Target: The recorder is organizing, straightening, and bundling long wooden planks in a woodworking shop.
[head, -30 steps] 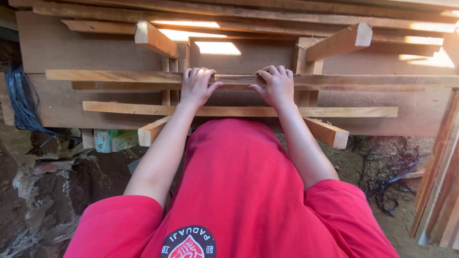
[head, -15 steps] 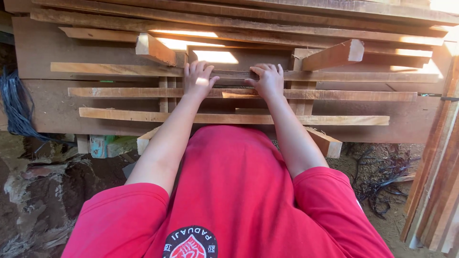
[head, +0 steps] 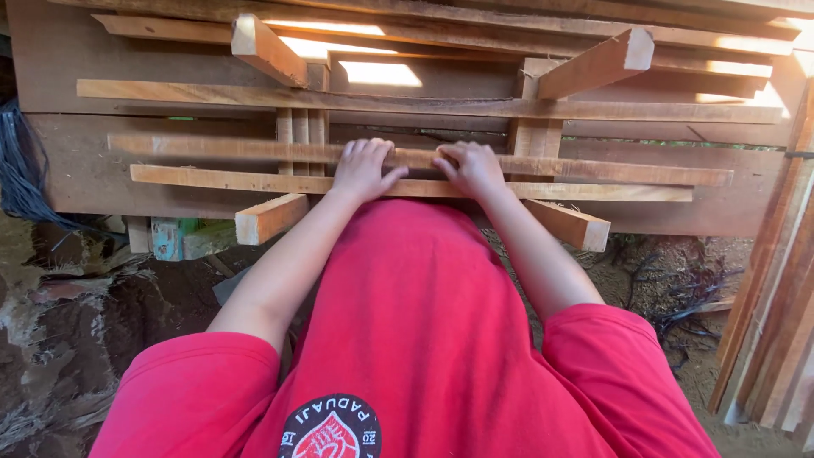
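Three long wooden slats lie side by side across two angled timber supports (head: 270,218) in front of me. My left hand (head: 363,170) and my right hand (head: 471,167) rest close together on the middle slat (head: 610,170). Their fingers drape over its far edge and the thumbs sit on its near side. The near slat (head: 212,178) lies just below my hands, almost touching the middle one. The far slat (head: 195,92) lies well apart, beyond my fingertips. My red shirt hides the near slat's centre.
Broad brown boards (head: 93,170) form the bench under the slats, with more planks stacked along the back (head: 509,25). Planks lean upright at the right edge (head: 772,297). Black cords (head: 21,170) hang at the left. A teal block (head: 170,237) and dirt ground lie below.
Both hands have come back from the far slat onto the middle slat. The middle slat now lies closer to the near one.
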